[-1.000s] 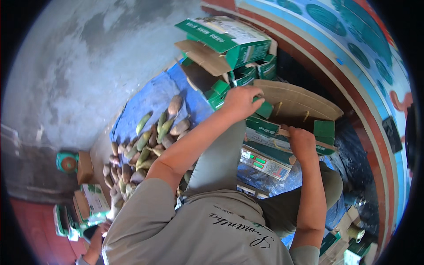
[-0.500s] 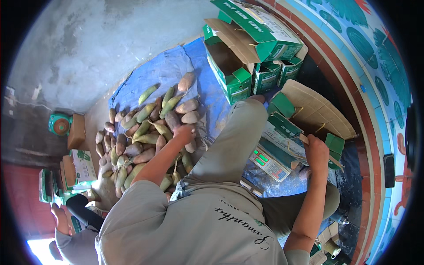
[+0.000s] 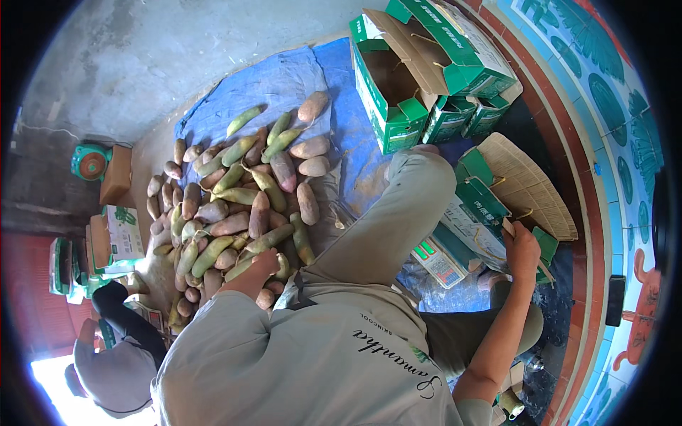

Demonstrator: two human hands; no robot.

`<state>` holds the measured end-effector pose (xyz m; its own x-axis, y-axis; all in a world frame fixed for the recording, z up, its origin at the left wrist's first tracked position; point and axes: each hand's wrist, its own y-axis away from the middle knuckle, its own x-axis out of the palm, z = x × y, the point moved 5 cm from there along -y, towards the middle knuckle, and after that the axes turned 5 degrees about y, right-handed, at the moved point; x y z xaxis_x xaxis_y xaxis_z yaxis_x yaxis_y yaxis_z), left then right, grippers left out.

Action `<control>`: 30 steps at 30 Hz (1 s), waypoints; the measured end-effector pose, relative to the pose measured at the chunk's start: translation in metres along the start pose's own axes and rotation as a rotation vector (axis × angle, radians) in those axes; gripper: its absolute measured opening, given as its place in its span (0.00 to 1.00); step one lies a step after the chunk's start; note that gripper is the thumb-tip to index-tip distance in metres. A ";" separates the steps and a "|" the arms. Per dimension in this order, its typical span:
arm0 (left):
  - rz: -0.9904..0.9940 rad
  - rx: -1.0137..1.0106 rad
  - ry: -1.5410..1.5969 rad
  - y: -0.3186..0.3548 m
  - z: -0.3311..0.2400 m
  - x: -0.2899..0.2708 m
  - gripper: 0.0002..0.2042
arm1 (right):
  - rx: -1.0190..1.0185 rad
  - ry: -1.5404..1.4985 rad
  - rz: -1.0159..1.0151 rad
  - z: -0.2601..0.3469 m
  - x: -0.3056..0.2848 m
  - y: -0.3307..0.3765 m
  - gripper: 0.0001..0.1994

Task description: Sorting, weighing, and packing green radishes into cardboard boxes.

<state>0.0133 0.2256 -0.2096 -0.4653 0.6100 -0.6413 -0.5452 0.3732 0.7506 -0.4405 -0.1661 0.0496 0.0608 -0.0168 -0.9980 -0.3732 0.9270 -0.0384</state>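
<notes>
The person's grey shirt fills the near field at 6 o'clock. The left hand reaches to about 9 o'clock of centre and rests on the near edge of the root pile; its fingers curl down among the roots, but whether the grip holds one I cannot tell. The right hand, at 3 o'clock, closes a narrow grip on the flap edge of a green-and-white box lying tilted beside the bent knee. A scale lies just below that box, touching it. A woven tray sits behind the box, its far edge against the red kerb.

The pile spreads from 8 to 12 o'clock on a blue tarp; bare tarp shows between the pile's right edge and the knee. At 12 to 1 o'clock an open carton stands upright, more cartons packed beside it. Past the tarp's far edge lies grey concrete floor. At 7 o'clock another person crouches near small boxes.
</notes>
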 end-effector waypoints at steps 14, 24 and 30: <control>0.036 0.078 -0.065 -0.030 -0.025 0.006 0.12 | 0.027 -0.029 -0.048 -0.001 -0.001 0.002 0.09; 0.416 -0.073 0.535 -0.055 -0.003 0.033 0.15 | -0.005 -0.035 -0.052 0.001 0.000 0.004 0.09; 0.329 -0.026 1.181 -0.049 -0.029 -0.045 0.09 | -0.012 -0.027 -0.056 -0.002 0.001 0.007 0.08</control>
<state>0.0407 0.1602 -0.2221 -0.9222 -0.3410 -0.1823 -0.2902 0.2986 0.9092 -0.4443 -0.1605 0.0485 0.1067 -0.0587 -0.9926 -0.3800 0.9201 -0.0952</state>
